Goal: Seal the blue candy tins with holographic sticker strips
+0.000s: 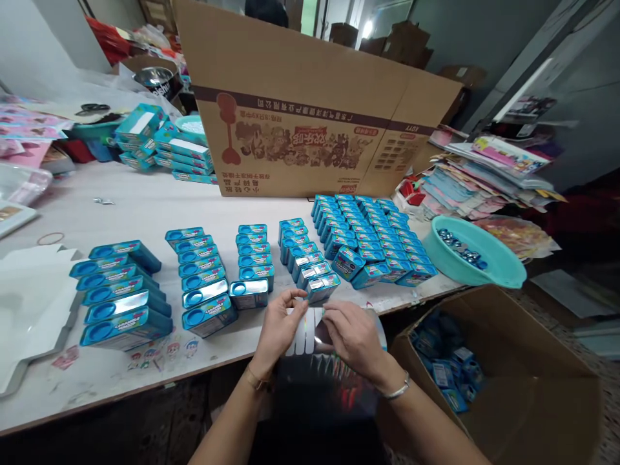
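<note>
My left hand (278,326) and my right hand (356,336) are together at the table's near edge, both pinching a flat, shiny, unfolded little carton (306,330) with white panels. Fingers of both hands are closed on it. Just beyond the hands stand rows of small teal boxes (310,268) on the pale table (145,206); the nearest box sits right above my fingertips. More teal boxes fill a dense block (372,239) to the right and looser rows (121,290) to the left.
A big open cardboard carton (310,110) stands on its side behind the rows. A teal basin (477,255) with small dark items sits at right. A cardboard box (508,368) holding teal boxes stands on the floor. White folded card (33,303) lies left.
</note>
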`<state>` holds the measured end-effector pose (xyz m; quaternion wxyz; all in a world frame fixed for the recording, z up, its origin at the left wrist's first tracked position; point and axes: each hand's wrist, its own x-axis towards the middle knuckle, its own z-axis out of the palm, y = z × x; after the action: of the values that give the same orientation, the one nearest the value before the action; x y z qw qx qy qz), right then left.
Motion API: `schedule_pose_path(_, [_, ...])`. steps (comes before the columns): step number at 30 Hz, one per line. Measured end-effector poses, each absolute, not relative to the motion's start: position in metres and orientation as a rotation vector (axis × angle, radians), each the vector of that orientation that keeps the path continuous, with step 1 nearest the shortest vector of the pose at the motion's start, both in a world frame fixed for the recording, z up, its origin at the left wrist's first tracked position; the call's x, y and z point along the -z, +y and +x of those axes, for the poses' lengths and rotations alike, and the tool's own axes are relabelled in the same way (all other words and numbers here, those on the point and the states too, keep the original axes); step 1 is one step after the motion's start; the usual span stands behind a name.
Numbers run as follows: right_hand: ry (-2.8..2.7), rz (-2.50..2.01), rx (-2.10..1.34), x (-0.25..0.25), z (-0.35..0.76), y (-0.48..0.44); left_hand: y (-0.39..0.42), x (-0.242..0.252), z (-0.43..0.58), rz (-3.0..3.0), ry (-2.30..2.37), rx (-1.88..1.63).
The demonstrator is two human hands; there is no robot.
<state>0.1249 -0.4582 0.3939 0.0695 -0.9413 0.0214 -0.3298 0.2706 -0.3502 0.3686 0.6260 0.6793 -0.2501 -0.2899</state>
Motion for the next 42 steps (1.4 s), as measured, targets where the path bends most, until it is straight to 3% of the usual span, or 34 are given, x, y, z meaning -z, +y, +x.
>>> schedule_pose_path(6, [0.242, -2.577, 0.734, -0.443, 0.132, -0.475, -0.349, -0.357, 0.284, 2.16, -0.84, 0.449])
schedule_pose_path(11, [0.368, -2.351, 0.56, -0.461, 0.17, -0.495, -0.345, -0.371, 0.281, 1.549, -0.653, 0.645])
schedule_pose_path(15, [0.425, -2.24, 0.505, -0.457, 0.199, -0.504, -0.355, -0.381, 0.281, 1.192, -0.369, 0.825])
schedule_pose_path(25, [0.516, -2.323, 0.561, -0.431, 0.254, -0.532, -0.408, -0.373, 0.304, 1.396, -0.25, 0.35])
schedule_pose_path(42, [0.591, -2.585, 0.722, -0.395, 0.28, -0.549, -0.431, -0.357, 0.341, 1.914, -0.433, 0.092])
